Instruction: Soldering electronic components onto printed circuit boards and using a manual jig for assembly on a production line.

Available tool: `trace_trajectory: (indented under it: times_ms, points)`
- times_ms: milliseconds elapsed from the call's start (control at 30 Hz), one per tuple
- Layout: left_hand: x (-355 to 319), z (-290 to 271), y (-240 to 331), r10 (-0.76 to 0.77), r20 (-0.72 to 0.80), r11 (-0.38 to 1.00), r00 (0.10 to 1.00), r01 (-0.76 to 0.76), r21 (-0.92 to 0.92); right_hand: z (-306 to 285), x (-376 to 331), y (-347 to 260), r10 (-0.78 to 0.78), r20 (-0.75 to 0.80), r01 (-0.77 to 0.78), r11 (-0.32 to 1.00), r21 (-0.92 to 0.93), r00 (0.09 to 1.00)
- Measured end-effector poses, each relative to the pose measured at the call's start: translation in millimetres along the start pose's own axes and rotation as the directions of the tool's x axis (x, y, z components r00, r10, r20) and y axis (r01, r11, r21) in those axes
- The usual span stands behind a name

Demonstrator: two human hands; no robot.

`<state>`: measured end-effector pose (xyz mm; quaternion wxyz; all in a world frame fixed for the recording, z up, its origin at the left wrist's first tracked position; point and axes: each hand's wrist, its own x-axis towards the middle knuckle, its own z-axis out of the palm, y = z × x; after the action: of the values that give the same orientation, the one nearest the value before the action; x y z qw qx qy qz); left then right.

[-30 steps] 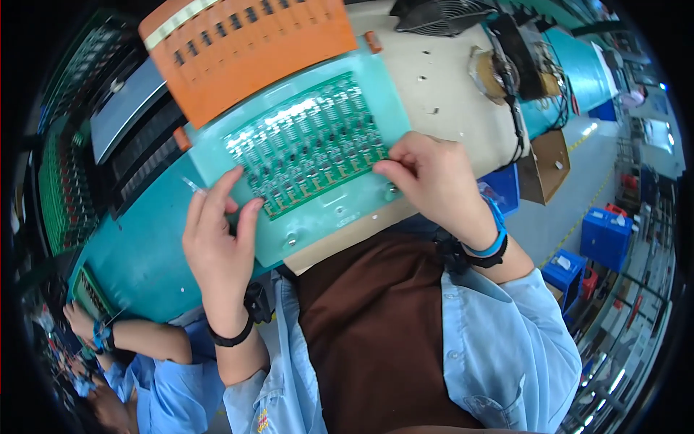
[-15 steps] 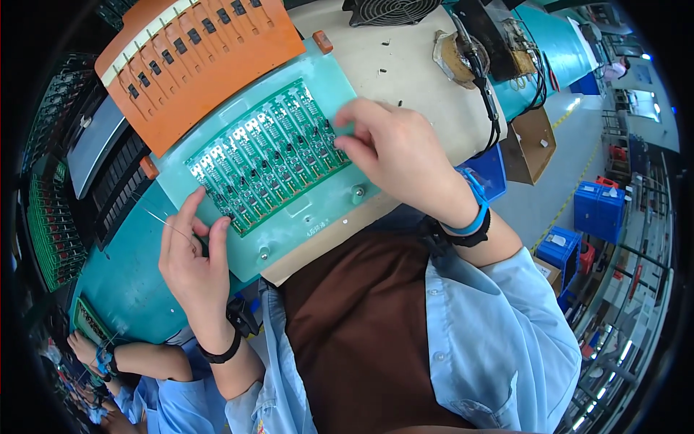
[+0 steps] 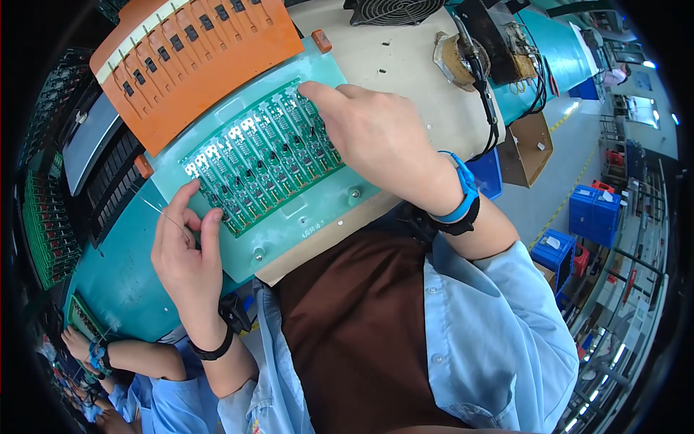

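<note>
A green circuit board panel (image 3: pixel 264 166), with rows of small parts, lies on a pale green fixture plate (image 3: pixel 285 249) with pegs. My left hand (image 3: pixel 186 257) is at the board's left end. Its index finger and thumb are spread apart by the edge, the other fingers curled. A thin silvery wire (image 3: pixel 155 207) runs against those fingers; whether they grip it I cannot see. My right hand (image 3: pixel 376 134) covers the board's right end. Its index fingertip rests at the far right corner, and the thumb is hidden beneath the hand.
Beyond the board stands an orange rack (image 3: pixel 195 61) with black parts in slots. A soldering iron (image 3: pixel 471 54) in its stand and a fan (image 3: pixel 397 11) are at the far right. Green boards (image 3: pixel 54 231) stand stacked at left, and a co-worker's hand (image 3: pixel 78 343) is lower left.
My right hand has moved left and farther away along the board's right edge, its index finger reaching the far corner. My left thumb has drawn slightly back from the board.
</note>
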<state>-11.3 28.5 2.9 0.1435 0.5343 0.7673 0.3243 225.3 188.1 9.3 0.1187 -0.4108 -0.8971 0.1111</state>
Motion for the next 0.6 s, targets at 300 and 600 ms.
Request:
trace_trajectory:
  times_ms: [300,600]
  points:
    - [-3.1,1.1,-0.5,0.053,-0.025,0.998,0.998,-0.053,-0.024,4.3,-8.9,12.7,0.022,-0.129,0.017,0.955,0.295,0.991]
    - [1.7,3.2,1.7,0.095,-0.024,0.995,0.995,-0.094,0.014,12.4,-7.7,6.1,-0.105,-0.206,0.129,0.986,0.109,0.973]
